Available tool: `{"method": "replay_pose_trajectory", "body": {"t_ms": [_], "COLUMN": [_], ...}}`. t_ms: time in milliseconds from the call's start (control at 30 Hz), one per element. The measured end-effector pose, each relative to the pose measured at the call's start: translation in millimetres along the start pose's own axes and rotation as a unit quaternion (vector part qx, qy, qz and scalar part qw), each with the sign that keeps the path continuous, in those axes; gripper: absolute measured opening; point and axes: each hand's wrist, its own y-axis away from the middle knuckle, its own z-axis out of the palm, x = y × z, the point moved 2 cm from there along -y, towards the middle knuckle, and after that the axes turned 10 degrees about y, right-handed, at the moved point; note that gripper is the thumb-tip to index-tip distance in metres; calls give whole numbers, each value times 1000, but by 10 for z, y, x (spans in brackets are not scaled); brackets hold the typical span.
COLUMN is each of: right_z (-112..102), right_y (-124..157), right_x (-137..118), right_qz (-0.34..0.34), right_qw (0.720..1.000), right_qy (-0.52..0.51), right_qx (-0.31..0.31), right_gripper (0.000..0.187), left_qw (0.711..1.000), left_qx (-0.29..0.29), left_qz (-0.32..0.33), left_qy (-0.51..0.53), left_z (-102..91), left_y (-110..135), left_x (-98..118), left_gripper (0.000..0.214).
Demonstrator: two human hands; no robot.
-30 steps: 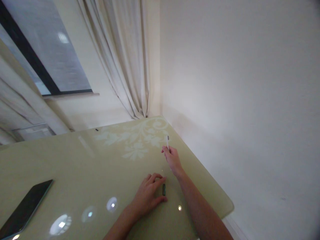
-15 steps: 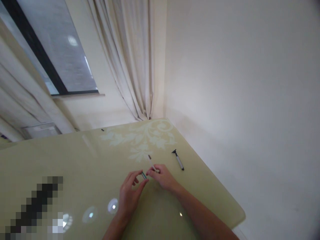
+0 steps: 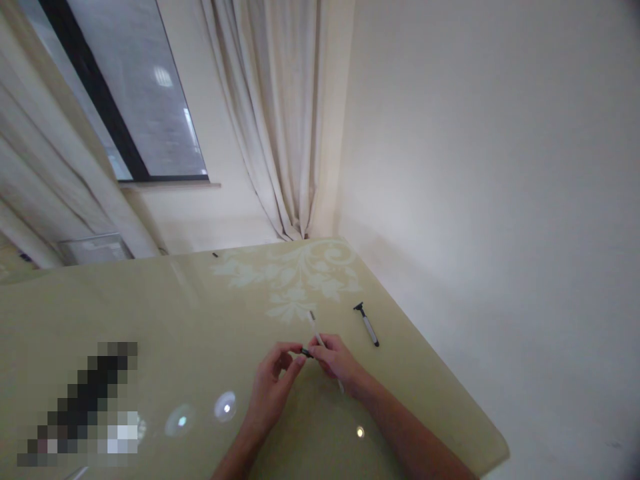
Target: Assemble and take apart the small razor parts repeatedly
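Observation:
My right hand point(image 3: 334, 361) is closed round a thin white stick-like handle point(image 3: 315, 326) that points away from me. My left hand point(image 3: 274, 385) pinches a small dark piece point(image 3: 306, 353) between thumb and fingers, right at the right hand's fingertips. Both hands meet just above the pale green glass table point(image 3: 200, 333). A razor point(image 3: 368, 325) with a dark head and pale handle lies on the table to the right of my hands, untouched.
A dark flat object, blurred out point(image 3: 83, 407), lies at the table's near left. The table's right edge runs close along a white wall point(image 3: 490, 200). Curtains point(image 3: 280, 113) and a window point(image 3: 140, 93) stand behind the far edge.
My right hand drew the white handle back from the far right of the table. My left hand lifted the small dark piece off the table and brought it to the right hand. The view shifted right, showing the razor.

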Motion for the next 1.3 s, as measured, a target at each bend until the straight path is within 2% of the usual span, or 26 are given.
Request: {"method": "replay_pose_trajectory", "body": {"t_ms": [133,233,333,467,667,767,867,933,1000,1067,1167,1300], "right_z": [6,17,45,85,151,120,15,-45,-72,-66,-24,22], "right_y": [14,48,75,92,100,89,90,100,107,113,130,184], "right_x": [-32,-73,-90,-86,-87,-108,-166,-197,-199,-177,-147,-208], "right_qz": [29,30,32,33,31,-9,-114,-182,-231,-265,-276,-287], "right_qw": [991,985,980,976,972,985,993,972,944,922,899,912], "right_qy": [-105,-133,-144,-158,-176,-132,18,144,226,273,330,292], "right_qx": [-83,-107,-131,-146,-153,-111,-16,33,59,71,79,22], "right_gripper": [26,28,29,29,38,49,59,51,41,40,45,41], "left_qw": [990,990,995,996,996,995,992,989,986,983,977,966], "left_qx": [-55,-64,-70,-86,-65,-36,9,23,24,24,43,65], "left_qz": [-69,-81,-49,2,2,-25,-63,-84,-95,-103,-112,-126], "left_qy": [111,95,56,37,62,91,107,118,132,149,174,214], "left_z": [35,51,56,52,40,-17,-115,-160,-171,-158,-138,-152], "left_y": [-22,-16,-3,26,41,-2,-57,-80,-86,-77,-59,-62], "left_x": [-53,-90,-95,-70,-90,-107,-100,-87,-76,-81,-121,-188], "left_gripper": [37,37,44,40,36,40,49,54,55,55,53,56]}}
